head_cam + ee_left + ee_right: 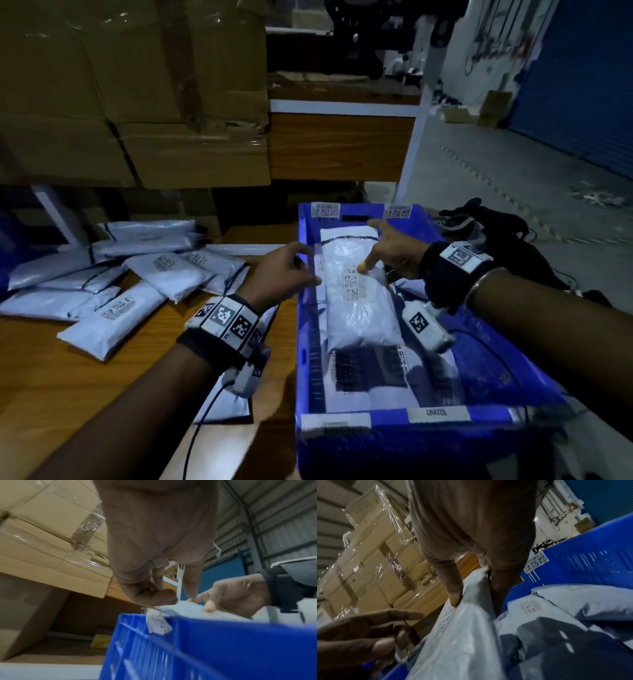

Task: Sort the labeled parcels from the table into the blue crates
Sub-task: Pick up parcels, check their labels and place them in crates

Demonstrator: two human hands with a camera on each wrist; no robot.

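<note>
A blue crate (305, 359) stands at the table's right end with several parcels in it. On top lies a white plastic parcel (359, 308) with small barcode labels. My right hand (368, 246) is over its far end. In the right wrist view the thumb and fingers of that hand (476, 601) pinch a fold of the parcel (462, 642). My left hand (310, 265) hovers at the crate's left rim beside the parcel, fingers loosely bent and holding nothing. Below the white parcel lies another one (370, 373) with a large dark label.
Several white labeled parcels (113, 274) are piled on the wooden table (85, 377) at the left, and one more (226, 407) lies under my left wrist. Wrapped cardboard boxes (137, 102) rise behind. A black bundle with cables (496, 222) sits right of the crate.
</note>
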